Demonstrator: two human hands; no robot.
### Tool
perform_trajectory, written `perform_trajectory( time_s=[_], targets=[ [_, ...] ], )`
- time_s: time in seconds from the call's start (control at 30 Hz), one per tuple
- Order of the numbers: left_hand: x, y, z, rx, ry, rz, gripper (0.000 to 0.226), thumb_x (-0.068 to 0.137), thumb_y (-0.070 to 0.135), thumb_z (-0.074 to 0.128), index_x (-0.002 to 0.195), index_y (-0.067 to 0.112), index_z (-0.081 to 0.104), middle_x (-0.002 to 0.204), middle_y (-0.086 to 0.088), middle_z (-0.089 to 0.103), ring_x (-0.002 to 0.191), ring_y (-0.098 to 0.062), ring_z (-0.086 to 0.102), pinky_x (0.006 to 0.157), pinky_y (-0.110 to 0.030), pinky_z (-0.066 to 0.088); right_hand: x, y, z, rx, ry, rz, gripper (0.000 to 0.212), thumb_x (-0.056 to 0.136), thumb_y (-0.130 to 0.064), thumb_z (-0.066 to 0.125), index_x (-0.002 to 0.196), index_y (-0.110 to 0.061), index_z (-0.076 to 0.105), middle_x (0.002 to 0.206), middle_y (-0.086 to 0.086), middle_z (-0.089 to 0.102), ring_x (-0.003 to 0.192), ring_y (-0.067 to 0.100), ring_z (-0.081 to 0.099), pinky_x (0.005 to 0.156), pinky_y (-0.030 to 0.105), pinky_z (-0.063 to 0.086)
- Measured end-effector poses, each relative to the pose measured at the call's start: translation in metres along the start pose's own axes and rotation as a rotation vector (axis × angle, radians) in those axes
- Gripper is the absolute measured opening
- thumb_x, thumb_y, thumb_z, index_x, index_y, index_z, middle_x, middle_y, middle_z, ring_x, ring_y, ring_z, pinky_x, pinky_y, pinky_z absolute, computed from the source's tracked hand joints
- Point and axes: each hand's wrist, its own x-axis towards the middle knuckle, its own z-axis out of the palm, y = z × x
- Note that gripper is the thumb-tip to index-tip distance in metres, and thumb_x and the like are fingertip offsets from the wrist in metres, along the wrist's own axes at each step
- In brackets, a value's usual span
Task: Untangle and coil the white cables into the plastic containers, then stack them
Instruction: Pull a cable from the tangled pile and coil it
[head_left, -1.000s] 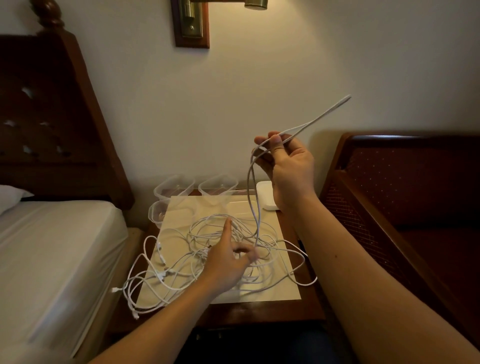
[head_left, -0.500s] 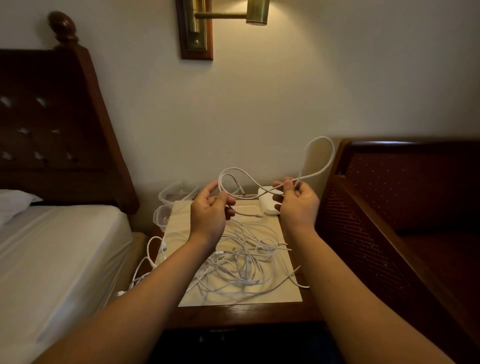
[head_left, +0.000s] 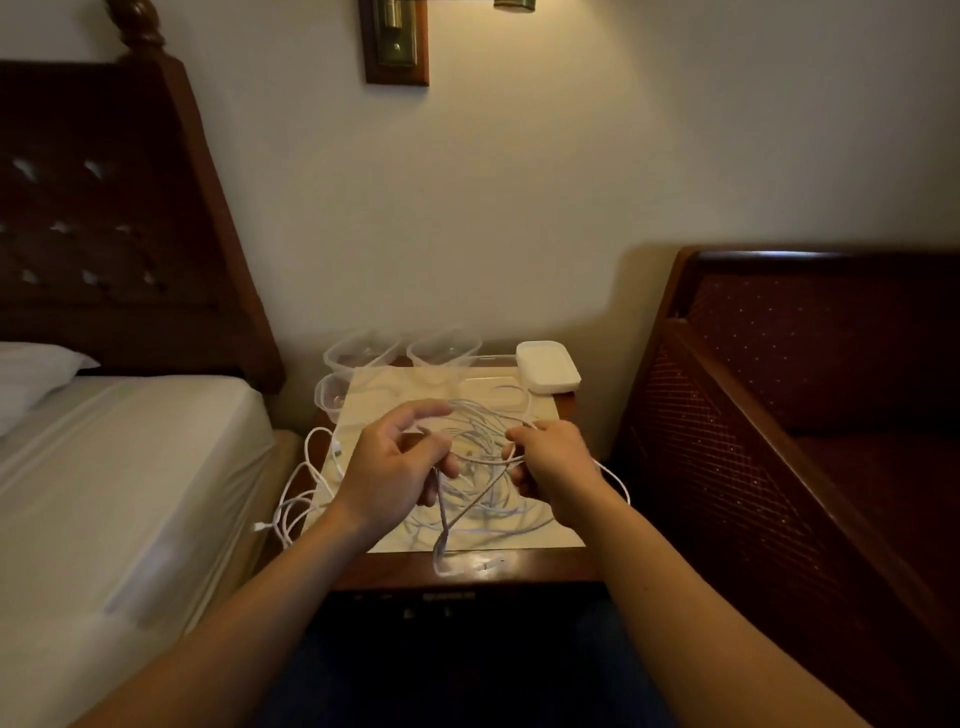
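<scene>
A tangle of white cables lies on a pale sheet on the small wooden nightstand. My left hand and my right hand hover just above the pile, each pinching the same white cable. That cable spans between them and a loop of it hangs down to the table's front edge. Three clear plastic containers stand at the back left of the nightstand, and I see no cable in them.
A white lid stack sits at the back right corner. Cable loops spill over the nightstand's left edge toward the bed. A dark wooden sofa arm borders the right side. The wall is right behind.
Both hands came down from chest height to just above the pile, still holding the cable. The high loop by the right hand is gone; a loop now hangs toward the front edge.
</scene>
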Motion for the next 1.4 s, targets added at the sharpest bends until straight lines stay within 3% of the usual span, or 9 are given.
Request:
perform_trajectory(
  time_s=[0.27, 0.4, 0.57, 0.67, 0.8, 0.9, 1.13, 1.27, 1.4],
  targets=[
    [-0.061, 0.005, -0.011, 0.068, -0.284, -0.065, 0.018, 0.095, 0.0, 0.058, 0.111, 0.002, 0.068, 0.09, -0.016, 0.077, 0.058, -0.025, 0.065, 0.059, -0.034, 0.053, -0.034, 0.033, 0.006, -0.468, -0.33, 0.042, 0.02, 0.096, -0.01, 0.054, 0.078, -0.009, 0.064, 0.06, 0.005, 0.052, 0.043, 0.015, 0.042, 0.043, 0.025, 0.034],
    [-0.084, -0.002, -0.006, 0.329, -0.284, 0.05, 0.014, 0.099, 0.012, 0.061, 0.103, 0.016, 0.073, 0.08, 0.002, 0.077, 0.069, -0.017, 0.07, 0.068, -0.032, 0.058, -0.049, 0.05, 0.004, -0.696, -0.402, 0.08, 0.044, 0.093, -0.047, 0.058, 0.088, -0.004, 0.068, 0.087, 0.02, 0.074, 0.062, 0.022, 0.056, 0.049, 0.026, 0.041],
    [-0.092, -0.022, -0.003, 0.695, -0.245, 0.131, 0.011, 0.095, 0.033, 0.066, 0.1, 0.032, 0.076, 0.097, 0.02, 0.072, 0.097, -0.004, 0.063, 0.093, -0.035, 0.05, -0.067, 0.071, -0.005, -0.96, -0.182, 0.017, 0.06, 0.104, -0.054, 0.037, 0.136, -0.006, 0.053, 0.13, 0.019, 0.062, 0.116, 0.035, 0.062, 0.095, 0.039, 0.049],
    [-0.096, -0.023, 0.0, 0.798, -0.219, 0.14, 0.019, 0.096, 0.041, 0.063, 0.11, 0.035, 0.075, 0.109, 0.015, 0.072, 0.105, -0.011, 0.062, 0.096, -0.04, 0.05, -0.075, 0.072, -0.011, -0.742, -0.1, -0.222, 0.041, 0.107, -0.042, 0.036, 0.106, -0.013, 0.065, 0.11, 0.007, 0.066, 0.106, 0.027, 0.06, 0.091, 0.037, 0.047],
    [-0.095, -0.017, 0.003, 0.936, -0.16, 0.24, 0.019, 0.095, 0.04, 0.061, 0.11, 0.042, 0.073, 0.094, 0.012, 0.061, 0.093, -0.016, 0.057, 0.081, -0.038, 0.051, -0.103, 0.063, -0.01, -0.275, -0.352, -0.242, 0.061, 0.107, -0.049, 0.03, 0.108, -0.005, 0.072, 0.099, 0.009, 0.074, 0.087, 0.013, 0.07, 0.071, 0.017, 0.05],
    [-0.091, -0.016, 0.003, 0.901, -0.082, 0.328, 0.015, 0.093, 0.033, 0.067, 0.105, 0.034, 0.075, 0.097, 0.007, 0.052, 0.096, -0.016, 0.053, 0.081, -0.038, 0.049, -0.114, 0.069, -0.003, -0.095, -0.456, -0.253, 0.048, 0.106, -0.044, 0.042, 0.103, -0.006, 0.07, 0.075, 0.014, 0.067, 0.07, 0.02, 0.067, 0.069, 0.027, 0.055],
    [-0.094, -0.017, -0.007, 0.29, 0.065, 0.083, 0.011, 0.093, 0.03, 0.071, 0.101, 0.023, 0.069, 0.081, 0.002, 0.072, 0.066, -0.003, 0.066, 0.062, -0.016, 0.053, -0.12, 0.068, 0.003, 0.123, -0.579, -0.157, 0.031, 0.107, -0.02, 0.045, 0.101, 0.002, 0.067, 0.059, 0.007, 0.05, 0.06, 0.02, 0.053, 0.062, 0.027, 0.05],
    [-0.105, -0.039, -0.007, -0.104, -0.073, -0.14, 0.029, 0.091, 0.039, 0.061, 0.1, 0.012, 0.069, 0.074, -0.007, 0.064, 0.062, -0.021, 0.059, 0.057, -0.03, 0.053, -0.119, 0.062, 0.004, 0.174, -0.494, -0.239, 0.033, 0.107, -0.02, 0.043, 0.098, -0.003, 0.07, 0.065, 0.009, 0.056, 0.064, 0.021, 0.057, 0.066, 0.03, 0.051],
    [-0.104, -0.056, -0.015, 0.268, -0.174, -0.003, 0.035, 0.097, 0.043, 0.057, 0.088, 0.013, 0.074, 0.066, -0.002, 0.065, 0.06, -0.014, 0.06, 0.062, -0.027, 0.048, -0.116, 0.056, -0.006, 0.107, -0.425, -0.235, 0.031, 0.106, -0.019, 0.045, 0.088, -0.002, 0.065, 0.051, 0.003, 0.044, 0.049, 0.016, 0.045, 0.052, 0.025, 0.045]
  ],
)
